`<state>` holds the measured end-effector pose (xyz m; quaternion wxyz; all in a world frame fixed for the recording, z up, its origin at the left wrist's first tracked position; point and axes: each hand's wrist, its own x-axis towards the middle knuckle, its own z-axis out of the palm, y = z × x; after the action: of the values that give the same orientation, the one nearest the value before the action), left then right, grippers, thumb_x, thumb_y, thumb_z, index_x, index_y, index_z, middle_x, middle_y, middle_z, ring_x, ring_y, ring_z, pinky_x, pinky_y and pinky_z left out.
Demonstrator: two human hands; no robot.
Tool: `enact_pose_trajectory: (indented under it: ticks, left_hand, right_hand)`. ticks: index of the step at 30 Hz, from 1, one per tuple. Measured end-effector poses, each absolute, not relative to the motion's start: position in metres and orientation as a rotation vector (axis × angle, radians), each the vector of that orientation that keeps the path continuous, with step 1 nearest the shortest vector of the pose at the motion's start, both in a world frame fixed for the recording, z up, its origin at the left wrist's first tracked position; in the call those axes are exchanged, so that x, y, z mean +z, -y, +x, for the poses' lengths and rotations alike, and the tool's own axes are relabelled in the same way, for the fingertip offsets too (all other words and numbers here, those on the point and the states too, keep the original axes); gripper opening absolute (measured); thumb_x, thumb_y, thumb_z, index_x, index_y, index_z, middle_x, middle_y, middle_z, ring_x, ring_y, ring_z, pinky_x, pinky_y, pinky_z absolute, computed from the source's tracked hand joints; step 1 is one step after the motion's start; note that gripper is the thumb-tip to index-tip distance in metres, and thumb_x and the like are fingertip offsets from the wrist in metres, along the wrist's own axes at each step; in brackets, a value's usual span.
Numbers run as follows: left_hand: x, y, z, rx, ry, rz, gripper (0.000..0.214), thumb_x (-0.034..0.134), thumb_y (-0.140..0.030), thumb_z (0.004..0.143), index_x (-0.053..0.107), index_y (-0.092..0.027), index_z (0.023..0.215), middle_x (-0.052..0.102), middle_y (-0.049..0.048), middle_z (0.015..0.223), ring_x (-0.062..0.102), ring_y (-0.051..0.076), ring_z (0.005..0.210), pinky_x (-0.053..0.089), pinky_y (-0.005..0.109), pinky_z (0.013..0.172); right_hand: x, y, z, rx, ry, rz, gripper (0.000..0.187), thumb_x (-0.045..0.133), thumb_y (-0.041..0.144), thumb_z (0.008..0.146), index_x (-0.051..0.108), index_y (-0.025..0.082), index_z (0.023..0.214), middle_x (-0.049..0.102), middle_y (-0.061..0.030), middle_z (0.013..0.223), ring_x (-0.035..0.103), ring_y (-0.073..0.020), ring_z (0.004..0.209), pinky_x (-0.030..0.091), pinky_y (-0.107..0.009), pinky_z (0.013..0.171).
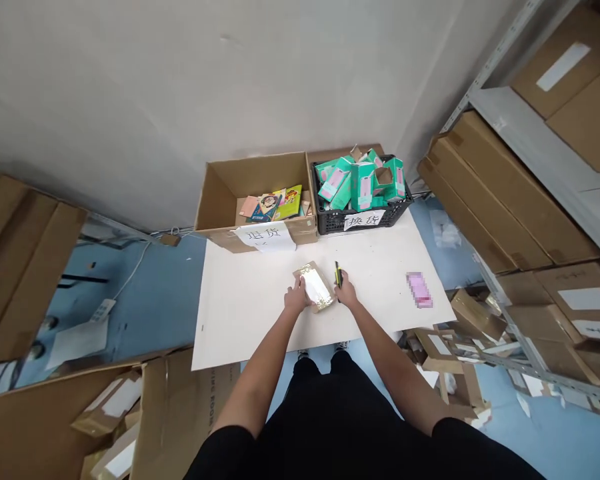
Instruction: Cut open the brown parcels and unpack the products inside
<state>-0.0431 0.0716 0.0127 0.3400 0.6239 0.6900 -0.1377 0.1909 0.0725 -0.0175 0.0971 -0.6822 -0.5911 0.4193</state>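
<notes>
A small cardboard parcel [316,288] with a white label and shiny clear tape lies on the white table [245,293], in front of my body. My left hand [295,297] grips its left side, the thumb near the label. Beside the parcel's right edge, my right hand [346,291] is closed around a yellow-and-black box cutter [338,273] pointing away from me. Whether its blade is out is too small to tell. Farther right on the table lies a pink, pixelated rectangular thing [419,289].
At the table's back stand an open cardboard box [215,235] holding booklets and a black plastic crate [330,222] of green boxes [363,183]. Shelving with cartons [505,200] rises at right. A large box [180,407] of parcels sits at lower left.
</notes>
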Motion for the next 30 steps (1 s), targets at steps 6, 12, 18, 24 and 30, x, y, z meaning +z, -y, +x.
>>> enact_pose_trajectory:
  ticks: [6,12,18,24,30]
  left_hand:
    - [0.004,-0.067,-0.043,0.02,-1.795,1.493,0.126,0.092,-0.068,0.059,0.037,-0.032,0.166,0.018,0.0145,0.18,0.044,0.052,0.144,0.045,0.063,0.113]
    - [-0.002,-0.065,-0.045,0.196,-1.748,1.407,0.119,0.089,-0.077,0.058,0.046,-0.034,0.161,0.019,0.0141,0.18,0.04,0.053,0.147,0.039,0.066,0.117]
    - [-0.005,-0.064,-0.049,0.228,-1.674,1.419,0.122,0.089,-0.074,0.057,0.044,-0.033,0.162,0.016,0.0144,0.181,0.04,0.054,0.145,0.038,0.067,0.115]
    - [-0.008,-0.066,-0.05,0.107,-1.673,1.526,0.128,0.091,-0.069,0.056,0.036,-0.034,0.167,0.009,0.0107,0.183,0.041,0.053,0.144,0.042,0.064,0.114]
    - [-0.008,-0.071,-0.045,-0.079,-1.699,1.622,0.129,0.091,-0.065,0.06,0.029,-0.036,0.169,0.009,0.0119,0.182,0.043,0.053,0.142,0.047,0.061,0.109]
  right_hand:
    - [0.033,-0.096,0.114,1.12,2.131,-1.8,0.073,0.045,0.018,0.102,0.025,0.029,0.171,0.058,-0.0094,0.158,0.066,-0.0273,0.129,0.05,-0.036,0.108]
    - [0.042,-0.096,0.095,1.088,2.34,-2.035,0.077,0.054,0.015,0.097,0.031,0.027,0.17,0.07,-0.0151,0.14,0.071,-0.0319,0.121,0.051,-0.038,0.097]
    - [0.053,-0.077,0.106,1.135,2.431,-2.109,0.086,0.069,0.021,0.09,0.032,0.026,0.168,0.074,-0.0151,0.132,0.072,-0.0341,0.118,0.051,-0.035,0.087]
    - [0.069,-0.057,0.117,1.2,2.412,-2.168,0.075,0.072,0.029,0.09,0.044,0.027,0.16,0.075,-0.0146,0.129,0.074,-0.0362,0.113,0.053,-0.037,0.083]
    - [0.091,-0.028,0.144,1.463,2.432,-2.306,0.076,0.065,0.011,0.085,0.047,0.027,0.158,0.077,-0.015,0.113,0.077,-0.0323,0.085,0.055,-0.035,0.067]
